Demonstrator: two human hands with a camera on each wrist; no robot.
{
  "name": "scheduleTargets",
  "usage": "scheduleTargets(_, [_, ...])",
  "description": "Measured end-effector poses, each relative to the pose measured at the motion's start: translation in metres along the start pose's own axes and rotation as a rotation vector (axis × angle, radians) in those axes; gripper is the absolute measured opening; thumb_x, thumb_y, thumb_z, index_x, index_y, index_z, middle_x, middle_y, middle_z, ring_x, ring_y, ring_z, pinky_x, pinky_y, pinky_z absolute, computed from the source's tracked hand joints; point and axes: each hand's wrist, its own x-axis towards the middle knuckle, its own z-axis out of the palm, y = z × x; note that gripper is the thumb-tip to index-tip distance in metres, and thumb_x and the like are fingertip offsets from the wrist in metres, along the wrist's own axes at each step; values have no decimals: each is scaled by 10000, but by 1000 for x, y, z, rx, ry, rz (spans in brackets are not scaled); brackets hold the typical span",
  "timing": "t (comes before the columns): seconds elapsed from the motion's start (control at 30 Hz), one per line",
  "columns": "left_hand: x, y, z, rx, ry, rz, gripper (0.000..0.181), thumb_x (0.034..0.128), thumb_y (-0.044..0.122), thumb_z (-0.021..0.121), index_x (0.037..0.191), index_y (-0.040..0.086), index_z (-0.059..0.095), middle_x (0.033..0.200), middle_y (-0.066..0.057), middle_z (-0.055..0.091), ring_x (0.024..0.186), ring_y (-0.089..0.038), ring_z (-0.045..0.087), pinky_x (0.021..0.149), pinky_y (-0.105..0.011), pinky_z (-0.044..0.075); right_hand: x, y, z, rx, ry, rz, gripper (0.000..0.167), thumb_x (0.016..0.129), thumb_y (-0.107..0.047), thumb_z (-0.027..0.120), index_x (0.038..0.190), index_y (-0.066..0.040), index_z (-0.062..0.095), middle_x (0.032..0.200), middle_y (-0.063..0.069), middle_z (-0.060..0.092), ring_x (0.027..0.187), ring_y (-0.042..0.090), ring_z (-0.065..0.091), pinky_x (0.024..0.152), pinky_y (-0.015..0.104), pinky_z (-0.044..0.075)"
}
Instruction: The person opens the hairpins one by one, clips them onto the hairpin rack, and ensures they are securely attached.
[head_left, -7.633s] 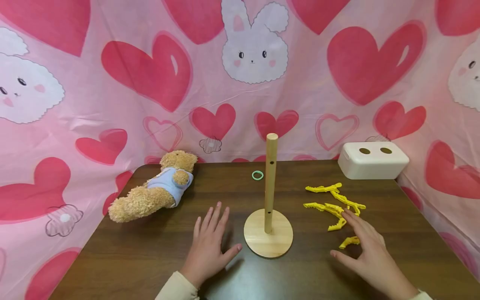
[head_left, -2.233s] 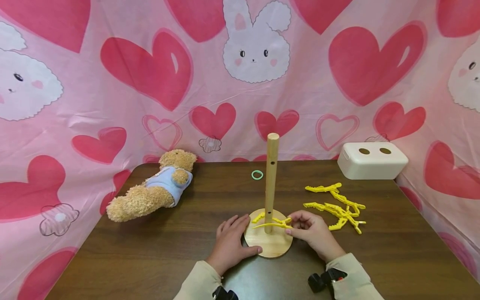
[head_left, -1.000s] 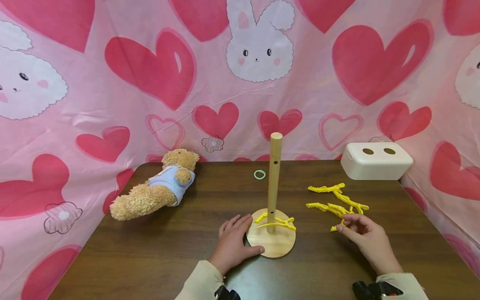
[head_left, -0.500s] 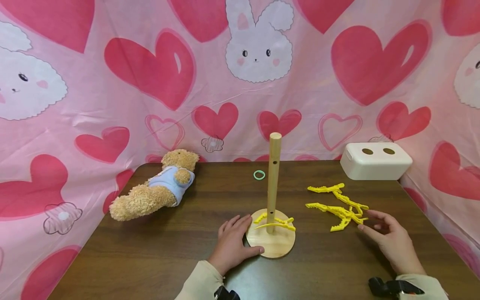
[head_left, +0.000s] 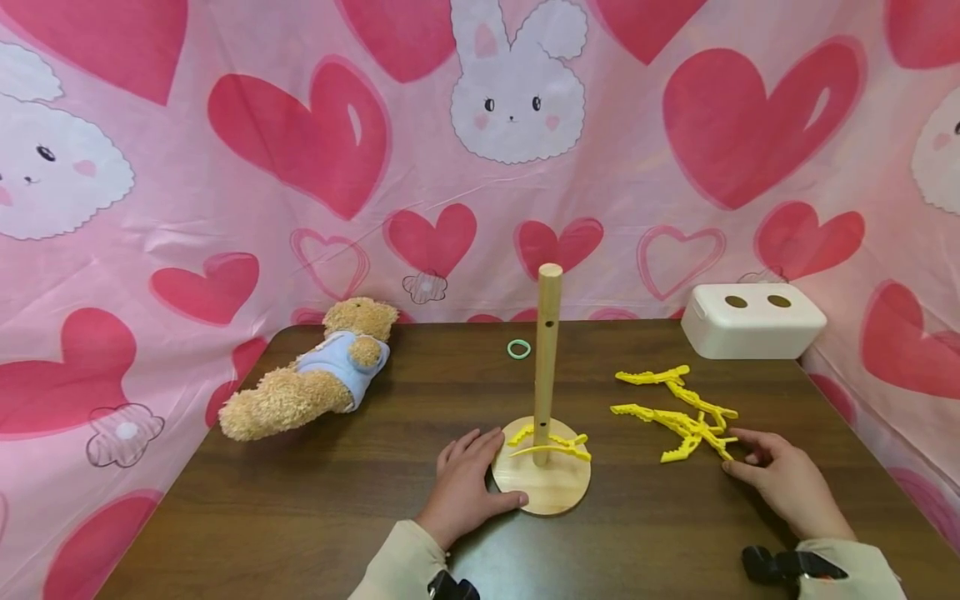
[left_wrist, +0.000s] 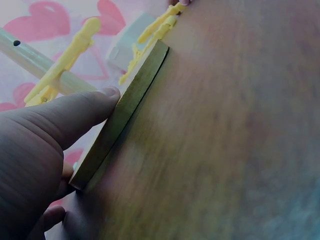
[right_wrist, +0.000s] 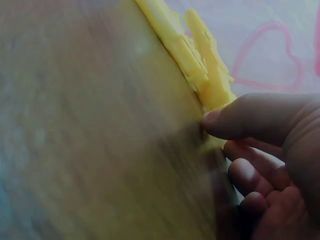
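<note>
Upright on the table is a wooden post (head_left: pixel 546 358) with a round base (head_left: pixel 551 492). A yellow clip (head_left: pixel 573 452) sits across the post's lower part. My left hand (head_left: pixel 467 492) holds the base by its left side; the left wrist view shows the thumb (left_wrist: pixel 95 105) against the rim (left_wrist: pixel 125 107). To the right, my right hand (head_left: pixel 791 483) pinches the handle end of a yellow clip (head_left: pixel 720 444) lying among several others (head_left: pixel 678 422). In the right wrist view, thumb and index (right_wrist: pixel 240 117) meet at the clip's end (right_wrist: pixel 215 82), the other fingers curled beneath.
A teddy bear (head_left: pixel 318 375) in a light blue shirt lies at the left. A small green ring (head_left: pixel 518 349) lies behind the post. At the back right stands a white box (head_left: pixel 753 322) with two round holes. Pink heart-patterned cloth (head_left: pixel 420 167) hangs behind.
Both hands were apart from the stand at first, and the post was bare. My right hand has since let go of the clip on the post and moved right to the other clips. The left holds the base.
</note>
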Motion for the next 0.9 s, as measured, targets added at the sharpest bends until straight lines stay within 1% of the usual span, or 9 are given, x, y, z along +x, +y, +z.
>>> scheduleTargets(0.07, [0,0,0,-1,4,6,924,757,571,815,1480,86,505,1508,-58,498,1429,-341,357,1116,-627,193,-2,0,2,22,30,0,554,885,-275,772,1301,47,596,883,65,606,770,167,517,656,315,386])
scheduleTargets(0.17, [0,0,0,0,0,2,924,760,572,812,1487,94,500,1515,-47,491,1436,-333,350,1120,-622,189,-6,1,8,120,100,21,513,899,-290,765,1275,26,617,860,3,628,723,75,512,608,257,404])
scheduleTargets(0.23, [1,0,-1,0,-1,-1,923,761,572,812,1488,96,498,1517,-44,489,1436,-331,349,1119,-623,190,-9,2,11,227,149,37,489,915,-299,753,1255,28,624,860,-66,642,733,26,528,610,213,435])
scheduleTargets(0.3, [1,0,-1,1,0,-2,924,761,571,813,1487,94,499,1515,-44,491,1434,-331,352,1116,-625,192,-10,1,14,347,191,42,417,928,-286,743,1212,5,651,852,-131,649,741,-3,555,626,174,465])
scheduleTargets(0.4, [1,0,-1,0,4,0,923,757,568,816,1483,90,504,1511,-47,495,1431,-334,356,1115,-627,193,-11,-1,18,518,221,41,259,940,-221,730,1131,-49,701,835,-135,672,751,1,593,652,147,492])
scheduleTargets(0.47, [1,0,0,1,6,4,923,755,566,817,1480,87,505,1510,-49,496,1428,-335,358,1113,-628,195,-12,-6,21,576,227,40,181,933,-197,737,1085,-100,726,825,-113,674,744,19,598,649,153,497])
scheduleTargets(0.57, [1,0,0,2,3,2,923,757,568,815,1481,88,505,1511,-47,494,1429,-334,357,1114,-626,194,-13,-15,25,580,238,42,199,909,-188,765,1075,-83,736,820,-123,665,749,28,585,640,159,495])
scheduleTargets(0.7, [1,-1,1,3,-3,-3,925,760,573,811,1485,91,500,1513,-47,492,1430,-332,354,1114,-626,194,-15,-31,29,550,246,20,292,884,-169,790,1104,9,719,823,-151,668,754,27,592,641,159,505])
scheduleTargets(0.9, [1,-1,0,-1,-5,1,927,760,570,811,1487,88,497,1512,-54,493,1428,-336,355,1110,-632,193,-21,-54,39,599,206,-91,312,867,-64,786,1118,96,690,860,-140,713,762,27,642,656,176,540])
